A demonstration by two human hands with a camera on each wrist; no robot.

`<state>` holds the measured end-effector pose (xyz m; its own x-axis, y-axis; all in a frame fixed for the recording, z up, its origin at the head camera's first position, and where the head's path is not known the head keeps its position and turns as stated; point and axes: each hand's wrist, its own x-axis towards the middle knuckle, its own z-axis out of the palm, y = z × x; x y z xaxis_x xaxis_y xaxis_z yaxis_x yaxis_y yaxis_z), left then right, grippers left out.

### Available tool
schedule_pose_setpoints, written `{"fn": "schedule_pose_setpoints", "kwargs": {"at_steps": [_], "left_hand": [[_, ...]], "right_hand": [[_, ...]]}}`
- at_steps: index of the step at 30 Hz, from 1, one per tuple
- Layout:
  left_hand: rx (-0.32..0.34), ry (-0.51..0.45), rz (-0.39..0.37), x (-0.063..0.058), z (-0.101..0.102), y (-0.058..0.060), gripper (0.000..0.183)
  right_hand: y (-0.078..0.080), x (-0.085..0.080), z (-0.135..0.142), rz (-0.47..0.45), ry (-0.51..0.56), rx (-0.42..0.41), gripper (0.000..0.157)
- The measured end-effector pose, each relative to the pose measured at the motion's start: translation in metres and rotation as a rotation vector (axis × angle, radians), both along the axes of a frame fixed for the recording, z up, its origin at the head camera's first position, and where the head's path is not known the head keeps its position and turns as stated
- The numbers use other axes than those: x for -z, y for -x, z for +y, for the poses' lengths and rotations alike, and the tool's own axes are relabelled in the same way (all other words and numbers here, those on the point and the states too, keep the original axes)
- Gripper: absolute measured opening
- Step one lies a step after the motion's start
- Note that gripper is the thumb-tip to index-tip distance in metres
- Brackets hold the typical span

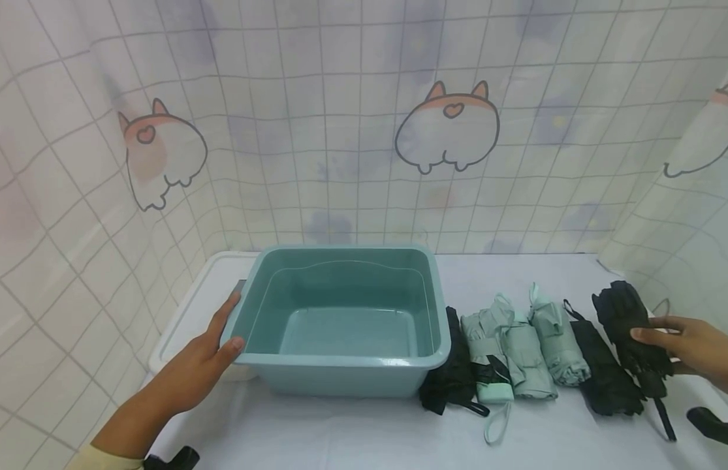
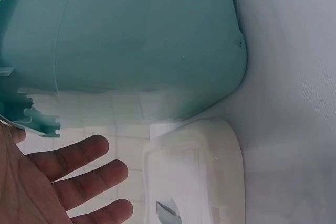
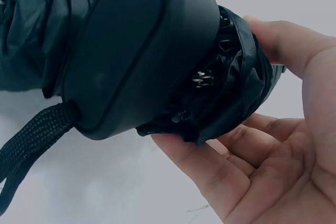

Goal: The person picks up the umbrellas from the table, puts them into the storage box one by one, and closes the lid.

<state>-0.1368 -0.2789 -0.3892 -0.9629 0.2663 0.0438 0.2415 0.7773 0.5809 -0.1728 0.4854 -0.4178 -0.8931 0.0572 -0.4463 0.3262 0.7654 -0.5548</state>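
A teal plastic basin [image 1: 352, 378] stands in the middle of the table, nothing inside it. My left hand [image 1: 193, 365] rests at its left rim, thumb over the edge; in the left wrist view the other fingers [image 2: 94, 182] stretch out loosely below the rim. At the far right, my right hand [image 1: 687, 343] grips a folded black umbrella [image 1: 622, 313] between thumb and fingers. Its dark handle [image 3: 136, 56] and wrist strap [image 3: 37, 135] fill much of the right wrist view. Another black umbrella [image 1: 601, 369] lies just left of it.
Pale green folded umbrellas [image 1: 557, 346] lie side by side between the basin and the black ones. One more black umbrella [image 1: 452, 372] lies against the basin's right side. A white tray-like piece [image 1: 190, 313] sits behind the left hand. A grid-patterned curtain [image 1: 340, 130] hangs around the table.
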Motion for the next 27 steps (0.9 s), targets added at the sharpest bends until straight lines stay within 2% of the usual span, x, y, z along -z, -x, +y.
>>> {"fn": "schedule_pose_setpoints", "kwargs": {"at_steps": [16,27], "left_hand": [[0.005,-0.029,-0.001,-0.004,0.000,-0.002,0.069],[0.012,-0.033,0.009,-0.002,-0.002,-0.001,0.068]], "right_hand": [[0.002,-0.023,-0.013,0.028,0.093,0.021,0.101],[0.005,-0.026,-0.018,0.056,0.140,0.010,0.101]]}}
